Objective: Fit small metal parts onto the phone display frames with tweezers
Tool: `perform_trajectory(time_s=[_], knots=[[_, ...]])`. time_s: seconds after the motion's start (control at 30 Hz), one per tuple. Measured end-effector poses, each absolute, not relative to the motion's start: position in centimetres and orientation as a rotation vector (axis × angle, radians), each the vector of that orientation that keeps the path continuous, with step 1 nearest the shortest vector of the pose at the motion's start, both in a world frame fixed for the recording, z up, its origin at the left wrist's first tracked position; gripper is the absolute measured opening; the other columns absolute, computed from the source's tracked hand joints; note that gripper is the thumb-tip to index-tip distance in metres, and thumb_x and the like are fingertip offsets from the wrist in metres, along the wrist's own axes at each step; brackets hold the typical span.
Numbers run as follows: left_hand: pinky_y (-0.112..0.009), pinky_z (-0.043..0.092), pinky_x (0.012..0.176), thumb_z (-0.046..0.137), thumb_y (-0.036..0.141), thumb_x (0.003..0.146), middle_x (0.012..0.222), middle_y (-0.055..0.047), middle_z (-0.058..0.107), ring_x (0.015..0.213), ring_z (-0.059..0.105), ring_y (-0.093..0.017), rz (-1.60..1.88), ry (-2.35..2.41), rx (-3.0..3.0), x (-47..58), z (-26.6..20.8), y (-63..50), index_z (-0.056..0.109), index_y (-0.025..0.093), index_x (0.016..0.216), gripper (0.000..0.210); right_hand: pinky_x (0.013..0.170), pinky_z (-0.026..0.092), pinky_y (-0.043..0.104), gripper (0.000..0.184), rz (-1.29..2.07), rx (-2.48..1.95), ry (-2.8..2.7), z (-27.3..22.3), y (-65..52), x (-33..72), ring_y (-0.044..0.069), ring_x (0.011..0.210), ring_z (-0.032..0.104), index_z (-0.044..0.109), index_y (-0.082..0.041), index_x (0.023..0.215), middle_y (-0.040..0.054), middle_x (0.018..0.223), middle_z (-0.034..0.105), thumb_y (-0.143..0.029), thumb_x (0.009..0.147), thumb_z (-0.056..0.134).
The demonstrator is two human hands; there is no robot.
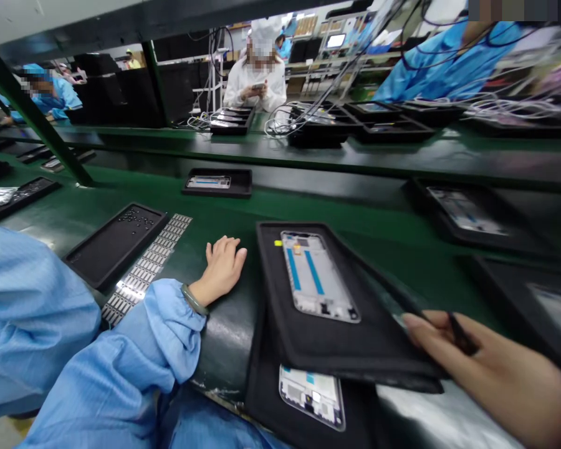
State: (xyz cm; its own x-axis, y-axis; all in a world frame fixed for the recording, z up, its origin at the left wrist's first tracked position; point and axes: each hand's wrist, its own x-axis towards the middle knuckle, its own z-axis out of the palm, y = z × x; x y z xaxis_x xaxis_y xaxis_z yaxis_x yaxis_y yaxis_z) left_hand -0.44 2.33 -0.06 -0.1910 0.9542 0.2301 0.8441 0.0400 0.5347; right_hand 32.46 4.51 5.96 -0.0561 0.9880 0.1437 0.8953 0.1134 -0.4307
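Note:
My left hand (222, 268) lies palm down on the green tabletop, fingers stretched out, with a bracelet at its wrist. To its right, a black tray (273, 312) carries a phone frame (320, 274) with blue strips and a small yellow tab at its edge. Beneath it, partly covered, sits a lower black tray (262, 386) with a second phone frame (313, 396). My right hand (477, 362), at the upper tray's right side, is closed around a slim black tool that looks like tweezers (393, 284). Motion blurs this hand and the tool.
Left of my left hand lie a strip of small metal-coloured parts (144, 271) and a shallow tray (103, 249) holding small black pieces. Further trays (240, 182) stand behind and at right. A co-worker's blue sleeve (23, 312) is close at left. Cables (308, 115) cover the back shelf.

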Motion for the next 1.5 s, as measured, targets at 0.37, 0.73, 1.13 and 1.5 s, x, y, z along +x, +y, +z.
perform_trajectory(time_s=[0.37, 0.73, 1.13, 1.5], knots=[[-0.040, 0.032, 0.108, 0.047, 0.044, 0.087, 0.131, -0.011, 0.045, 0.125, 0.041, -0.021, 0.920, 1.541, 2.105, 0.4, 0.7, 1.3, 0.036, 0.018, 0.133, 0.054, 0.048, 0.043, 0.026, 0.020, 0.685, -1.575, -2.189, 3.8, -6.2, 31.4, 0.015, 0.049, 0.055, 0.053, -0.025, 0.075, -0.0022, 0.056, 0.058, -0.040, 0.086, 0.045], [-0.044, 0.036, 0.104, 0.046, 0.042, 0.087, 0.124, -0.009, 0.049, 0.118, 0.046, -0.023, 0.945, 1.536, 2.145, 1.5, 1.0, 2.3, 0.043, 0.020, 0.127, 0.046, 0.100, 0.044, 0.043, 0.037, 0.195, -1.715, -2.085, -0.3, 0.6, 39.4, 0.026, 0.123, 0.049, 0.056, -0.017, 0.117, 0.0125, 0.136, 0.048, -0.019, 0.082, 0.045], [-0.045, 0.033, 0.107, 0.048, 0.042, 0.086, 0.134, -0.009, 0.044, 0.128, 0.038, -0.025, 0.826, 1.235, 2.596, 6.5, 5.6, 3.7, 0.041, 0.023, 0.131, 0.048, 0.089, 0.050, 0.037, 0.035, 0.375, -1.514, -1.486, 2.9, -1.3, 40.5, 0.021, 0.107, 0.059, 0.065, -0.021, 0.092, 0.0082, 0.124, 0.057, -0.045, 0.091, 0.040], [-0.049, 0.028, 0.106, 0.035, 0.031, 0.092, 0.142, -0.013, 0.040, 0.132, 0.035, -0.026, -0.064, 0.627, 2.791, 21.1, 3.8, 7.5, 0.044, 0.018, 0.130, 0.042, 0.050, 0.058, 0.026, 0.037, 0.785, -1.553, -1.032, 0.3, 3.0, 40.9, 0.015, 0.058, 0.066, 0.053, -0.019, 0.077, 0.0005, 0.067, 0.061, -0.052, 0.069, 0.067]])
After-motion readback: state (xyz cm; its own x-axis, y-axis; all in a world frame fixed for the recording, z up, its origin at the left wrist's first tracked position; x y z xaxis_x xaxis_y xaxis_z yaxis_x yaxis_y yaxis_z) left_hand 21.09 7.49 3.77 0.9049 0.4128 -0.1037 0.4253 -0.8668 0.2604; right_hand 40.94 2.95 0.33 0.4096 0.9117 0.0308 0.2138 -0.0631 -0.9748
